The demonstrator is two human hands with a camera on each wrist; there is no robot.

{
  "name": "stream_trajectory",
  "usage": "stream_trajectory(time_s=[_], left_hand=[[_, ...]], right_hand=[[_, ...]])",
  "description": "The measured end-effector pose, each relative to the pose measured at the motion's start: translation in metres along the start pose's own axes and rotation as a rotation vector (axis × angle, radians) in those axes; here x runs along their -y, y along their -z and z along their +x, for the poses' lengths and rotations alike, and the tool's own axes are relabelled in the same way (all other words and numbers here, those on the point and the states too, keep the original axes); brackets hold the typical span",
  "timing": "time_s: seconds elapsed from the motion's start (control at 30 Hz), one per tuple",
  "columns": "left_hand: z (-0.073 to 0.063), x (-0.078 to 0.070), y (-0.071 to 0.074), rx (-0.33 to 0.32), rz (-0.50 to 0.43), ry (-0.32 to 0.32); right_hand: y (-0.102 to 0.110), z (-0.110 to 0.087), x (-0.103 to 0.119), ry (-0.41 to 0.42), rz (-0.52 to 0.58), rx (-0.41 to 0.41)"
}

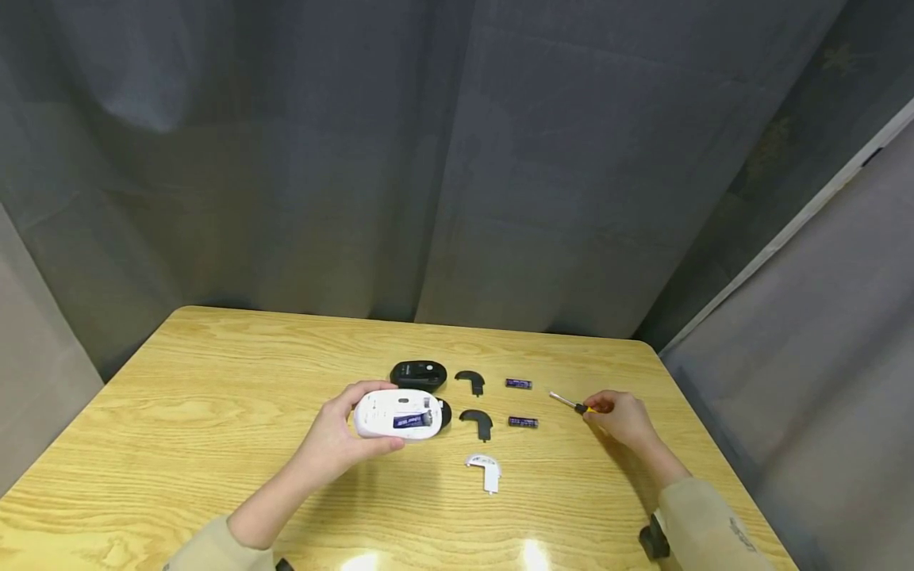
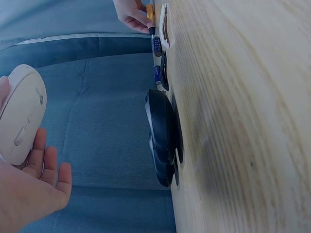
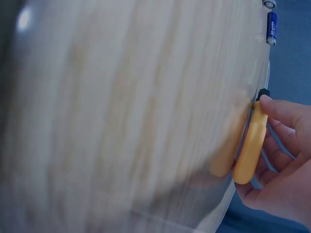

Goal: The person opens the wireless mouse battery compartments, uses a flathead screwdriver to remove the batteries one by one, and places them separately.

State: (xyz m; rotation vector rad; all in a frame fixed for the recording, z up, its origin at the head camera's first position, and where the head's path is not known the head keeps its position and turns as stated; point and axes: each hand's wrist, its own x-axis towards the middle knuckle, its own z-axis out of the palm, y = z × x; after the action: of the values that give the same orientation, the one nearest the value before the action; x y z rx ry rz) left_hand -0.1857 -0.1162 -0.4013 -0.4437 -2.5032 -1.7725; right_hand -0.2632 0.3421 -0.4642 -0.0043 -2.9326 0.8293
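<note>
My left hand (image 1: 345,428) grips a white computer mouse (image 1: 366,423) above the table, its underside facing the head camera. Its cover is off, and a purple battery (image 1: 410,421) lies in the compartment. The left wrist view shows the upper shell of the white mouse (image 2: 22,109) between thumb and fingers. On the right, my right hand (image 1: 623,416) pinches a screwdriver (image 1: 567,401) low at the tabletop, its metal shaft pointing left and away. In the right wrist view, thumb and fingers hold the yellow handle (image 3: 251,150) near its black collar.
Behind the white mouse stand two black mice, one (image 1: 418,374) mostly visible, the other (image 1: 446,413) largely hidden. Right of them lie two black covers (image 1: 471,381) and a white cover (image 1: 489,471). Two loose batteries (image 1: 524,422) are farther right. Grey curtains (image 1: 457,159) hang beyond the wooden table (image 1: 214,412).
</note>
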Motion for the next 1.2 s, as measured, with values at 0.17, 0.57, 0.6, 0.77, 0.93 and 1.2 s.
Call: stream_trajectory(time_s=[0.17,0.57,0.6,0.77,0.93,1.2], left_hand=[[0.000,0.000,0.000,0.007,-0.001,-0.005],[0.000,-0.002,0.001,0.006,-0.005,-0.001],[0.000,-0.002,0.001,0.007,-0.005,-0.001],[0.000,-0.001,0.001,0.011,-0.003,-0.009],[0.000,-0.002,0.001,0.008,0.004,-0.004],[0.000,-0.003,0.000,0.008,-0.001,0.009]], right_hand=[[0.000,0.001,0.000,-0.002,0.019,-0.003],[-0.001,0.002,-0.003,0.003,0.030,0.029],[-0.001,0.002,-0.003,0.007,0.032,0.030],[0.000,0.002,-0.002,0.021,0.054,0.032],[0.007,0.000,0.004,0.052,0.078,0.012],[0.023,-0.002,0.022,0.096,0.049,-0.022]])
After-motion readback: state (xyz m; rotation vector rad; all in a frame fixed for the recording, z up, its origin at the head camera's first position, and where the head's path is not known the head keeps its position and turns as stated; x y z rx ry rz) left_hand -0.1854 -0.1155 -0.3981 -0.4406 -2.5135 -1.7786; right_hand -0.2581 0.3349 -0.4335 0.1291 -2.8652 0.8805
